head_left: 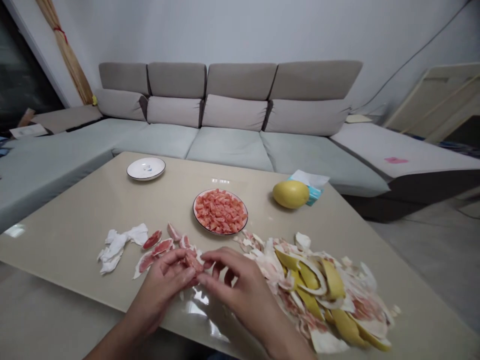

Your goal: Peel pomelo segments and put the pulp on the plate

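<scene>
Left hand and right hand: both curled, pinching one pomelo segment between them, just inside the surface's near edge; peel heap at right; open room toward pulp plate.

Facing you, a beige tabletop carries, far left, a white saucer with a dark rim and, far right, a blue tissue packet. Beyond stands a grey sectional sofa; far left, a tied-back curtain with red cord.
</scene>
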Demonstrator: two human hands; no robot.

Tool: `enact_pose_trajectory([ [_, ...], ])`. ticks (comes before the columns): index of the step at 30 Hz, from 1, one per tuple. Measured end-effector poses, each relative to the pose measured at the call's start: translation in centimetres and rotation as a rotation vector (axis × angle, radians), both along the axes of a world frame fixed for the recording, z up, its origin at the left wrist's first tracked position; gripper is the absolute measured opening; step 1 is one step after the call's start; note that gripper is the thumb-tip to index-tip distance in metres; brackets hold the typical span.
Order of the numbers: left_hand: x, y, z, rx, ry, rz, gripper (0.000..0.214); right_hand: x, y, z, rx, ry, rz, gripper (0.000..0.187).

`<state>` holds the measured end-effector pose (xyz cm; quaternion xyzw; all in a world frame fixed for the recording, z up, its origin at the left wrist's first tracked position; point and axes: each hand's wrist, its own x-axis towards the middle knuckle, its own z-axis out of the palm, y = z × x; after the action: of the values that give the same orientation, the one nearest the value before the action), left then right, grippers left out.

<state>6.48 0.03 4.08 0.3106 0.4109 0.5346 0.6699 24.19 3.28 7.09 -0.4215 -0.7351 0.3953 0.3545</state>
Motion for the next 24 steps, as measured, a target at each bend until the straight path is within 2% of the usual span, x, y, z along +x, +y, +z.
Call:
enact_pose_trajectory([
  [3, 0.2, -0.4, 0.1, 0.038, 0.071, -0.005, 0.029, -0.3, -1.8, 0.0, -0.028, 0.022, 0.005, 0.013],
  [6, 0.3, -0.7, 0.2, 0.085, 0.176, -0.033, 0.032, -0.4, -1.9, -0.1, -0.070, 0.044, -0.015, 0.009],
  [12, 0.6, -0.8, -0.1, 0.219, 0.349, 0.050, 0.032, -0.6, -2.1, 0.3, -0.240, 0.160, -0.049, 0.018],
  [16, 0.9, -0.5, 0.0, 0.192, 0.308, 0.065, 0.035, -0.5, -1.8, 0.2, -0.411, 0.300, -0.005, 0.019],
  [20, 0.9, -0.3, 0.3, 0.069, 0.204, 0.024, 0.039, -0.5, -1.1, -0.4, -0.492, 0.366, 0.012, 0.022],
  [24, 0.7, -0.2, 0.3, 0.028, 0.134, 0.099, 0.038, -0.8, -0.6, -1.4, -0.619, 0.481, -0.016, 0.031],
])
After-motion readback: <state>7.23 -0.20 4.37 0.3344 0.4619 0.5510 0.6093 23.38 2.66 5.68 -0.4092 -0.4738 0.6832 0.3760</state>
